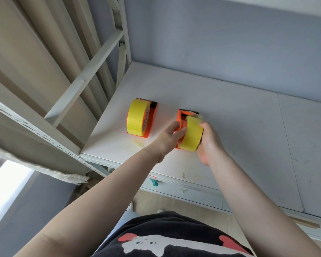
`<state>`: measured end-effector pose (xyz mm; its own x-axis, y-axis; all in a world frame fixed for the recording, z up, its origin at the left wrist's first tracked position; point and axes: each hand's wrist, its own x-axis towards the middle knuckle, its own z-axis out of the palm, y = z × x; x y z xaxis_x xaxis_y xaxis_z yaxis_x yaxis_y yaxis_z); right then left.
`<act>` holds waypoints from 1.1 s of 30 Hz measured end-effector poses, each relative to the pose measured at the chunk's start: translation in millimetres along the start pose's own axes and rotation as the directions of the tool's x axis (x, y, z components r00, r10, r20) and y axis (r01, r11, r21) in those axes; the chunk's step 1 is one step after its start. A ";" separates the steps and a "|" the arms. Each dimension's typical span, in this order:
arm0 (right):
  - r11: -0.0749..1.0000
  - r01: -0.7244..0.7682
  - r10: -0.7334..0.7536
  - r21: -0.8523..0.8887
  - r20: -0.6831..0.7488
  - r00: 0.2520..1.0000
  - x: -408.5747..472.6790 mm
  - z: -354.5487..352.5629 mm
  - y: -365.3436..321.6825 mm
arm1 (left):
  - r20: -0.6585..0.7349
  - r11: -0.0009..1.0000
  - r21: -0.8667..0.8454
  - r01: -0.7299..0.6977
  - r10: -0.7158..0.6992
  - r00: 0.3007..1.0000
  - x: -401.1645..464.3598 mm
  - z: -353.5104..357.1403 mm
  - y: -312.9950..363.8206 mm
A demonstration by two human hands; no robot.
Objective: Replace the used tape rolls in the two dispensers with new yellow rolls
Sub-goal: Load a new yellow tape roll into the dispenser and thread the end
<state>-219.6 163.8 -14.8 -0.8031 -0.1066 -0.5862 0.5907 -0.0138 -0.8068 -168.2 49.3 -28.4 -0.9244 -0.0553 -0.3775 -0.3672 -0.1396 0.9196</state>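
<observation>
Two orange tape dispensers stand side by side on a white shelf board (230,115). The left dispenser (152,117) carries a full yellow roll (136,117) and nothing touches it. In the right dispenser (182,117) sits a second yellow roll (192,135), its loose end drawn up toward the front cutter. My left hand (171,135) grips the dispenser's left side, fingers curled against the roll's hub. My right hand (208,143) holds the roll from the right, thumb on its top edge.
A scrap of clear tape (137,142) lies near the shelf's front edge, below the left dispenser. A metal rack upright (33,127) and diagonal brace (85,78) stand to the left. A grey wall (230,49) closes the back. The board extends far right.
</observation>
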 end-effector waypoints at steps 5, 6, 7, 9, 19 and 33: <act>0.986 0.061 -0.058 -0.158 0.020 0.998 -4.7 12.9 5.8 | 0.007 1.000 -0.018 0.001 -0.001 1.000 -1.8 4.5 -2.9; 0.982 0.069 -0.067 -0.173 0.016 0.998 -3.9 13.1 7.2 | -0.008 1.000 -0.021 -0.005 0.005 1.000 -1.5 4.6 -3.8; 0.980 0.067 -0.066 -0.187 0.013 0.998 -4.5 12.2 7.5 | -0.023 1.000 -0.013 -0.009 0.008 1.000 -0.6 4.5 -5.7; 0.980 0.050 -0.052 -0.194 -0.007 0.999 -4.6 7.7 3.2 | -0.041 1.000 0.015 -0.010 0.011 0.999 0.0 4.5 -9.0; 0.898 0.126 -0.171 -0.422 -0.071 0.983 15.7 -9.5 -23.9 | -0.035 0.997 0.070 0.030 -0.028 0.999 -3.5 4.9 -9.0; 0.928 0.055 -0.057 -0.369 0.006 0.998 25.7 -17.0 -40.6 | -0.025 0.995 0.087 0.042 -0.040 0.999 -4.9 6.4 -12.3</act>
<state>-265.5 178.6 1.7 -0.8350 -0.1112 -0.5389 0.4753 0.3478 -0.8082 -159.9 57.6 -37.1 -0.9062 -0.0744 -0.4162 -0.4130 -0.0548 0.9091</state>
